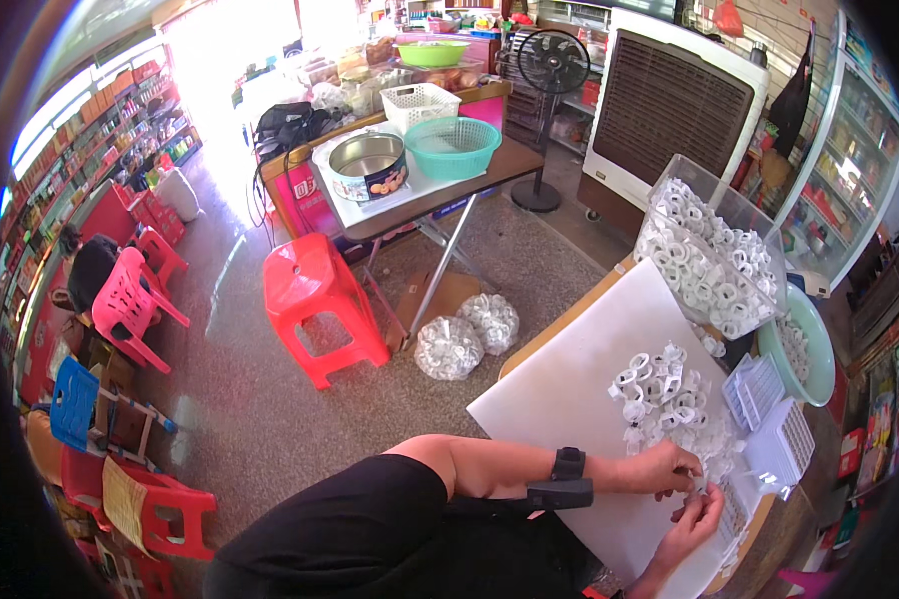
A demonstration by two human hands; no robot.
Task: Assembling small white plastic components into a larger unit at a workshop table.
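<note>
My left hand (659, 467), with a black band and device at its wrist, reaches over the white board (589, 369). Its fingers are pinched on a small whitish plastic piece (698, 485). Close against it, my right hand (697, 523) has its fingertips closed on the same piece, whose exact shape is hidden by the fingers. Just beyond both hands lies a loose pile of white ring-shaped plastic parts (659, 389). More such rings fill a clear plastic bin (709, 255) at the board's far edge.
White slotted trays (781, 439) and a pale green basin (809, 349) of parts stand to the right. Two clear bags (449, 347) of parts lie on the floor beside a red stool (320, 290). Beyond are a folding table (509, 165) and an air cooler (669, 100).
</note>
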